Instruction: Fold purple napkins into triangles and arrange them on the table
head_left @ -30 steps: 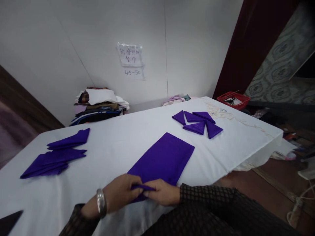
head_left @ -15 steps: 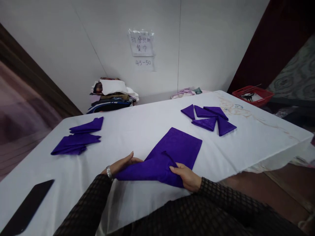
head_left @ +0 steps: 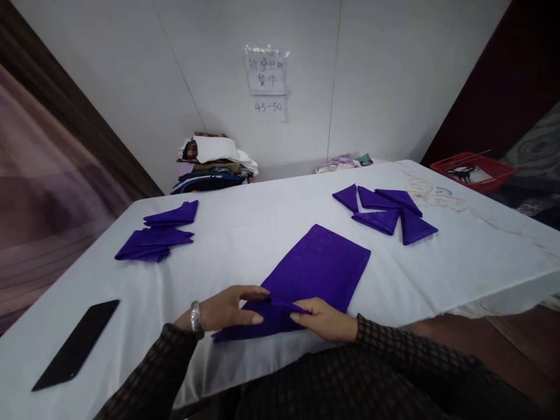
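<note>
A purple cloth napkin (head_left: 321, 262) lies in front of me on the white-covered table. Its near part is folded over, with a raised edge between my hands. My right hand (head_left: 326, 318) pinches that edge between thumb and fingers. On the other side my left hand (head_left: 230, 309), wearing a silver band at the wrist, reaches over the near fold. Its thumb and fingers are apart, the fingertips at the raised edge and the thumb over the folded part. A pointed corner of the napkin sticks out below my left hand.
Two folded purple napkins (head_left: 153, 242) lie at left, above a dark flat phone-like slab (head_left: 76, 344). Several purple folded triangles (head_left: 376, 224) are grouped at right. Stacked clothes (head_left: 214, 163) stand by the wall; a red basket (head_left: 494, 178) is at far right.
My left hand has lifted off the napkin's left end and moved right, towards my right hand. The near fold has shifted, and its raised edge now lies between both hands. The view has turned slightly left.
</note>
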Demonstrator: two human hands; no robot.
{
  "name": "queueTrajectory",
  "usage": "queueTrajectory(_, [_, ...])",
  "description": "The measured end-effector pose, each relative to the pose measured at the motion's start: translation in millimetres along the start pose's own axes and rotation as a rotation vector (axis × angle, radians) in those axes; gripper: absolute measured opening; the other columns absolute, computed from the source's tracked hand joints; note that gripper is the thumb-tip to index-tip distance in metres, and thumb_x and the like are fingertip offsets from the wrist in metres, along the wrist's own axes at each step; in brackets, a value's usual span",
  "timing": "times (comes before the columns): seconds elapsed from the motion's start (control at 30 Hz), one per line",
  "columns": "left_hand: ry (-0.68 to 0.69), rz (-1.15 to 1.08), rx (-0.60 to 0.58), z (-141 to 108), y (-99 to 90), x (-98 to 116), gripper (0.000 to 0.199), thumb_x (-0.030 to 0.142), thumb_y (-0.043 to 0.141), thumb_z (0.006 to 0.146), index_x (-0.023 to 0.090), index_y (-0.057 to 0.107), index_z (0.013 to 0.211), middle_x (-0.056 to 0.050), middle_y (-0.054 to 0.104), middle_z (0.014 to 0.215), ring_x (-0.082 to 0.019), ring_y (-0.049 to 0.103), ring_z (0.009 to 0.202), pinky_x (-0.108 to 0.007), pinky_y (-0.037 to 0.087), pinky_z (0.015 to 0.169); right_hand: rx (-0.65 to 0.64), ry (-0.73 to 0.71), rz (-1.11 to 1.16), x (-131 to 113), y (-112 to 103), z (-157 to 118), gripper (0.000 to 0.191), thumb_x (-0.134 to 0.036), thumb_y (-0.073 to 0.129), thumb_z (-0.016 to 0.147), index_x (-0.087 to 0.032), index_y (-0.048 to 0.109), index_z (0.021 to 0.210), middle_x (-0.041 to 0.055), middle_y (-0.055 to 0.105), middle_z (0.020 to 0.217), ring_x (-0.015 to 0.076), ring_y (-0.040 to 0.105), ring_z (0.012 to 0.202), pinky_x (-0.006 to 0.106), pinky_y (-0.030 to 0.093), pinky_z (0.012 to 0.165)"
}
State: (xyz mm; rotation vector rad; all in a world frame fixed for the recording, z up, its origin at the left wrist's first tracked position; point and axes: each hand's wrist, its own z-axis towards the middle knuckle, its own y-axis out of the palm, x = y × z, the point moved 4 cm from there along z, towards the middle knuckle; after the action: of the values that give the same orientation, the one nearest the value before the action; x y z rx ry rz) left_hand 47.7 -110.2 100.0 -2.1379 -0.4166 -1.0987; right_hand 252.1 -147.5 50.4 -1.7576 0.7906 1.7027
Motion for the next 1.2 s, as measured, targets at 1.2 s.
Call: queueTrajectory(1.2, [0.343,0.06,1.013,-25.5,-181.5,16.8,0.031,0.04,0.064,0.07,0.015,0.068,0.087,-0.009,0.066,0.11,-0.023,0.056,0.107,-0.04,0.039,0.1,0.653,-0.364,-1.511,-100.9,-215.9,-25.0,0.034,-0.02,0.041,0.086,-0.019,0.063,0.112,0.0082,0.066,0.109,0.0245,0.062,0.101,0.043,0.048,0.087])
